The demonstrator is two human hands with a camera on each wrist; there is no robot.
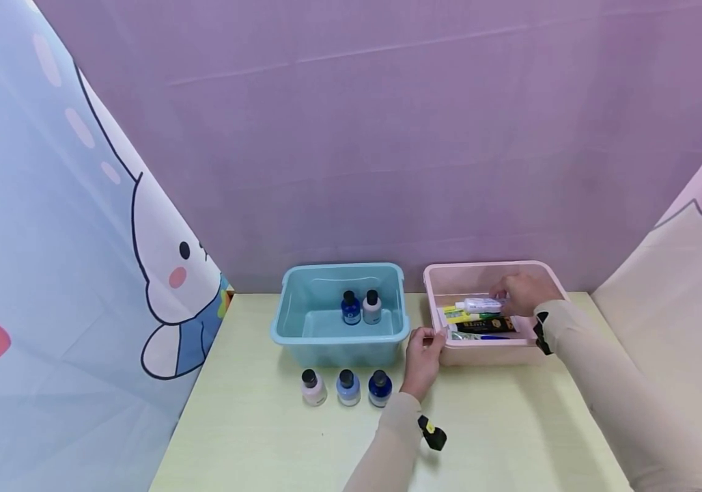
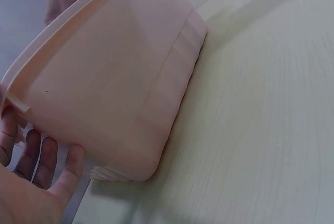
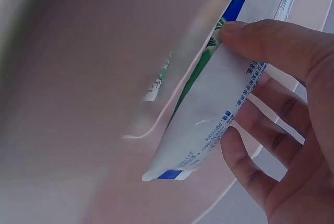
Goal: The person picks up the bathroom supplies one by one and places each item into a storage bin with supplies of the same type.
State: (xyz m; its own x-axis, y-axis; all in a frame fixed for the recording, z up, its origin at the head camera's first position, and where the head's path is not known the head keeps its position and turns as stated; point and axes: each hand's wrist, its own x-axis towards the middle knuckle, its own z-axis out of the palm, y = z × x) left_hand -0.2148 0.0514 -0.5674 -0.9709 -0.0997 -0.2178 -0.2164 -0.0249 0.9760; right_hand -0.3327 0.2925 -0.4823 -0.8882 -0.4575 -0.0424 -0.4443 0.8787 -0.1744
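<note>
My left hand [image 1: 421, 362] holds the front left corner of a pink plastic bin [image 1: 492, 355], thumb at the rim. In the left wrist view its fingers [image 2: 48, 158] curl against the outside of the bin. Inside the bin, my right hand [image 1: 526, 295] grips a white toothpaste tube [image 1: 479, 305]. The right wrist view shows the thumb on one face of this tube [image 3: 209, 114], with the other fingers behind it. Below it in the bin lie a yellow-green tube [image 1: 458, 316], a black tube [image 1: 486, 325] and a blue-and-white tube [image 1: 480, 336].
A blue bin [image 1: 341, 352] stands left of the pink one, with a dark blue bottle [image 1: 351, 311] and a pale bottle [image 1: 372, 309] inside. Before it stand a pink bottle [image 1: 314, 391], a light blue bottle [image 1: 348, 391] and a dark blue bottle [image 1: 380, 391]. A purple cloth [image 1: 357, 171] hangs behind.
</note>
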